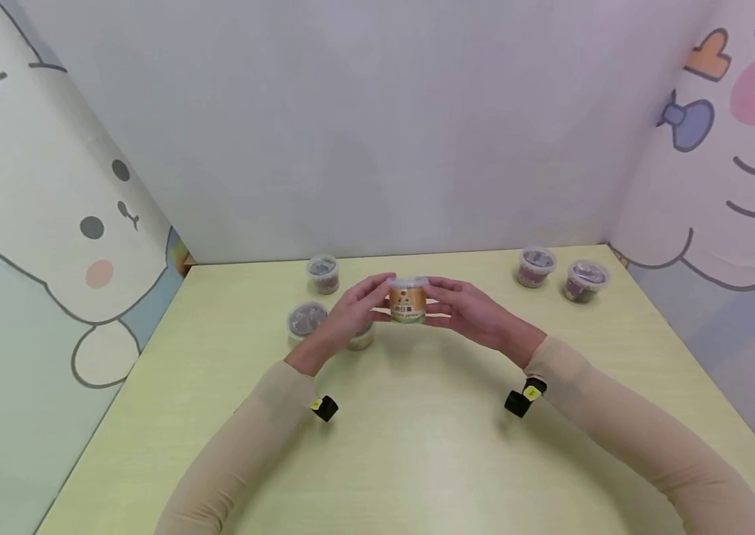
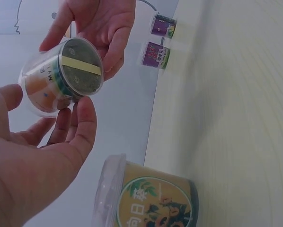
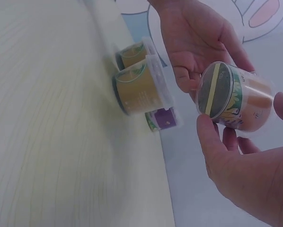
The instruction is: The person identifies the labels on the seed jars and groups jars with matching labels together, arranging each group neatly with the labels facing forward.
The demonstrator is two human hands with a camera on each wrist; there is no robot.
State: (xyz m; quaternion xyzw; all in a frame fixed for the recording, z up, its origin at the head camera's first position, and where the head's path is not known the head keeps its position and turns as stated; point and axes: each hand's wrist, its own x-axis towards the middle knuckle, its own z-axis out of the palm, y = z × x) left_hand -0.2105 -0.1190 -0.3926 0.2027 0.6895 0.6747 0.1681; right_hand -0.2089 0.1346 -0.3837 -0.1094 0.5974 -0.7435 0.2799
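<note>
Both hands hold a small clear-lidded plastic tub with an orange label, raised over the back middle of the table. My left hand grips its left side and my right hand its right side, thumbs and fingers at the wall. The wrist views show the tub's dark base, crossed by a pale yellow strip. Beside my left hand stand two orange-labelled tubs; the hand and wrist partly cover the nearer one.
A purple-labelled tub stands at the back left of the pale yellow table. Two more purple-labelled tubs, one near the back edge and another beside it, stand at the back right. White panels with cartoon animals border the table.
</note>
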